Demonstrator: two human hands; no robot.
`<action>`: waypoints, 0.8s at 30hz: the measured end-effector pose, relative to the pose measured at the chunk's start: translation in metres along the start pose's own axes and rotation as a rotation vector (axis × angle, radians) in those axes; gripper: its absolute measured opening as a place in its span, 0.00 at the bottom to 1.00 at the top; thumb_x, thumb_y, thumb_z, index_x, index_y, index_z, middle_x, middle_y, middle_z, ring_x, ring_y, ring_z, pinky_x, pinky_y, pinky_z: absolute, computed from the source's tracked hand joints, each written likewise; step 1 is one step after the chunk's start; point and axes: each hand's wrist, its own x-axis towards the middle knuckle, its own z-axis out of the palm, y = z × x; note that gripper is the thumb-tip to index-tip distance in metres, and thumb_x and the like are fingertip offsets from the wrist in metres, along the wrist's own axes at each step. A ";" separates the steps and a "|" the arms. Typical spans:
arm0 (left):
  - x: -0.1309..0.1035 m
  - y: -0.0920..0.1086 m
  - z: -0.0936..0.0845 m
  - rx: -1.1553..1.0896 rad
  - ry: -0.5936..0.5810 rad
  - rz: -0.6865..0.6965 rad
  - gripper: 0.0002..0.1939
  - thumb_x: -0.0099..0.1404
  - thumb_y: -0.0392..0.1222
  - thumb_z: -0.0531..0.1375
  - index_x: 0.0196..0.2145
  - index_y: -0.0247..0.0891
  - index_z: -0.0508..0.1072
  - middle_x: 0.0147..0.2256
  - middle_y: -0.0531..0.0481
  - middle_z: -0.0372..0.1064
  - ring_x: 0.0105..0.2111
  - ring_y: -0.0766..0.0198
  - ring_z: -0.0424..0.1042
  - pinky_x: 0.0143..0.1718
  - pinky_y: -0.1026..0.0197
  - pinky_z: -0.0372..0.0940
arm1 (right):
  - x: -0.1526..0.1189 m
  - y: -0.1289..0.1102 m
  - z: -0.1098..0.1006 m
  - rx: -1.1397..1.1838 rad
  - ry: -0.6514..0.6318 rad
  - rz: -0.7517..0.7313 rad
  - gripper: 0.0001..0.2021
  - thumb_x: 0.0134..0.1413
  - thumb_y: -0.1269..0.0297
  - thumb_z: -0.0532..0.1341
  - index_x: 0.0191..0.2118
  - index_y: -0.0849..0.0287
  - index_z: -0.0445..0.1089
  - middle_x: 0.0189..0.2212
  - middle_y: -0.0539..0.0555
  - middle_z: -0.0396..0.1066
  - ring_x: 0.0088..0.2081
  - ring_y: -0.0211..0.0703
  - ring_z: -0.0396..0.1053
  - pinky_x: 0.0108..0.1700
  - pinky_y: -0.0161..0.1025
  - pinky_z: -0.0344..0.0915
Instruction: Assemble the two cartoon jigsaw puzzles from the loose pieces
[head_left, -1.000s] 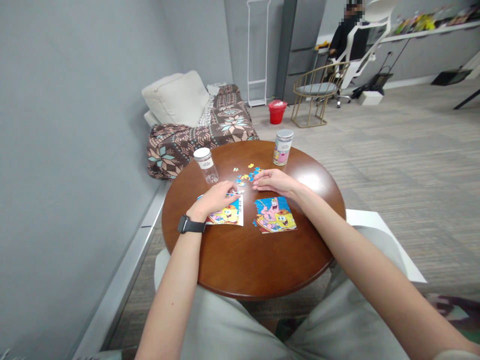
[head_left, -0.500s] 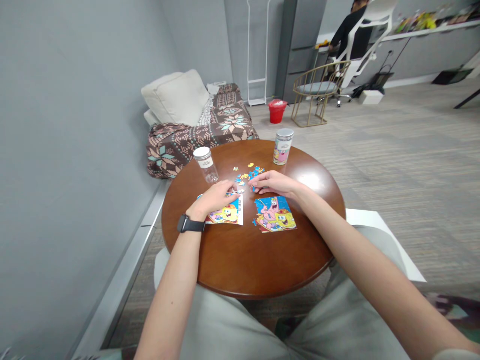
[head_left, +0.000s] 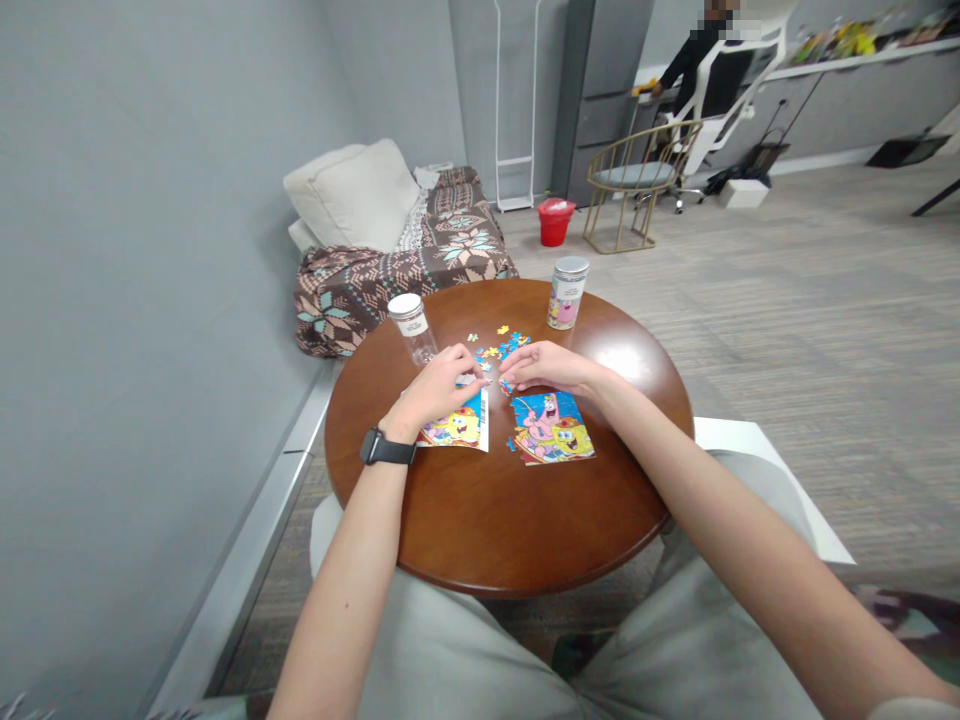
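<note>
My right hand pinches a small blue-and-red puzzle piece just above the partly joined cartoon jigsaw puzzle. Opposite it, my left hand, with a black watch on the wrist, has thumb and fingertips brought together on a small pale puzzle piece, mostly hidden by the fingers. Beneath that hand lies a printed picture sheet with the same cartoon, its upper left part covered. Loose puzzle pieces, blue and yellow, are scattered beyond both hands.
On the round brown table stand a clear jar with a silver lid at left and a printed jar at back right. Behind are a covered sofa, a red bin, a gold-framed chair and a seated person.
My left hand has lifted slightly and shifted right, its fingertips closing on a piece. The right hand stays almost in place, its piece turned a little. The seated person has leaned left.
</note>
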 end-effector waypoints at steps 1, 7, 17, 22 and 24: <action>0.000 0.002 0.000 -0.012 0.003 0.015 0.08 0.65 0.42 0.57 0.33 0.37 0.73 0.37 0.48 0.66 0.41 0.59 0.66 0.45 0.56 0.63 | 0.000 0.000 0.000 -0.002 -0.002 -0.001 0.10 0.41 0.79 0.69 0.34 0.65 0.73 0.26 0.53 0.76 0.26 0.33 0.72 0.30 0.29 0.72; 0.001 0.004 0.004 0.000 -0.044 0.071 0.09 0.64 0.46 0.60 0.37 0.40 0.77 0.36 0.48 0.67 0.41 0.58 0.66 0.44 0.55 0.62 | -0.003 -0.001 0.003 -0.015 0.011 -0.008 0.10 0.42 0.77 0.70 0.34 0.64 0.73 0.26 0.52 0.76 0.25 0.32 0.72 0.29 0.28 0.71; 0.004 0.007 0.009 0.033 0.009 0.121 0.08 0.66 0.45 0.59 0.37 0.40 0.76 0.35 0.49 0.68 0.39 0.60 0.66 0.42 0.58 0.61 | -0.003 0.001 0.003 -0.036 -0.041 -0.060 0.12 0.39 0.74 0.71 0.34 0.64 0.73 0.27 0.53 0.77 0.29 0.35 0.74 0.35 0.32 0.72; 0.005 0.012 0.009 0.052 0.022 0.145 0.08 0.66 0.43 0.59 0.35 0.41 0.77 0.33 0.50 0.67 0.37 0.62 0.66 0.40 0.59 0.60 | -0.002 0.001 0.004 -0.027 -0.040 -0.060 0.11 0.41 0.73 0.71 0.33 0.63 0.73 0.27 0.51 0.76 0.27 0.33 0.72 0.32 0.29 0.71; 0.005 0.013 0.009 0.067 0.043 0.135 0.08 0.65 0.42 0.58 0.34 0.41 0.78 0.32 0.50 0.67 0.36 0.62 0.66 0.39 0.59 0.59 | -0.004 0.000 0.006 -0.016 -0.058 -0.031 0.09 0.44 0.70 0.70 0.33 0.63 0.73 0.28 0.52 0.76 0.29 0.33 0.73 0.34 0.29 0.72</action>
